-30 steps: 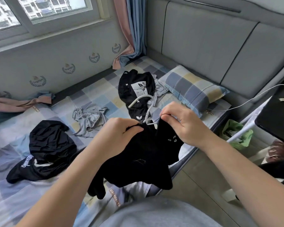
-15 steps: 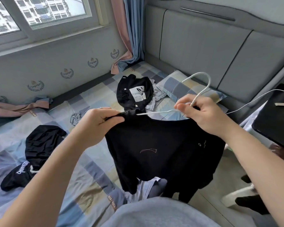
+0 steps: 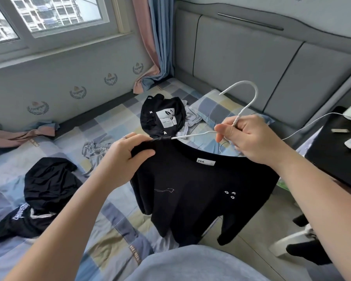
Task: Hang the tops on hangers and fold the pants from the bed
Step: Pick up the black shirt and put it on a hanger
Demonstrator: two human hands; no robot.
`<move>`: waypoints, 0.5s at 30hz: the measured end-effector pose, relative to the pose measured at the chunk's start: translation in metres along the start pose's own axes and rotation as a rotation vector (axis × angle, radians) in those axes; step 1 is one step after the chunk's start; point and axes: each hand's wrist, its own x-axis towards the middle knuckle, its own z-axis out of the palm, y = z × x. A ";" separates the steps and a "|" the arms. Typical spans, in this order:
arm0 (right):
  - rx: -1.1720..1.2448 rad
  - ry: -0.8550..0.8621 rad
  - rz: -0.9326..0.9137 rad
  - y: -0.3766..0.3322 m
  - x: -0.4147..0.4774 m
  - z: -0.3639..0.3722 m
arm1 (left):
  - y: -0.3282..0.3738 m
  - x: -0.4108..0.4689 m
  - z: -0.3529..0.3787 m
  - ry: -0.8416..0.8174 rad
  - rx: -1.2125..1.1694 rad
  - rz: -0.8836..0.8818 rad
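Note:
A black T-shirt (image 3: 195, 191) with a white neck label hangs in the air over the bed's edge, spread on a white hanger (image 3: 244, 102). My left hand (image 3: 128, 153) pinches the shirt's left shoulder where the hanger arm pokes out. My right hand (image 3: 249, 138) grips the hanger's neck, hook pointing up, and hides the shirt's right shoulder. On the checked bed sheet (image 3: 69, 138) lie a black top with a white square print (image 3: 163, 116), a grey garment (image 3: 95, 149) and black pants with white lettering (image 3: 41, 195).
A checked pillow (image 3: 213, 108) lies against the grey padded headboard (image 3: 261, 57). At the right stands a black bedside table (image 3: 336, 155) with a white cable (image 3: 312, 122) running from it. Dark items lie on the floor (image 3: 259, 218) at the right. Curtains (image 3: 156, 37) hang in the corner.
The bunched black T-shirt has been lifted and spread out on the hanger. My hands moved apart, and the hanger's hook now points up from my right hand.

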 end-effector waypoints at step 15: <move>-0.142 -0.310 0.092 0.009 -0.012 -0.001 | -0.014 -0.006 -0.014 0.519 -0.056 -0.003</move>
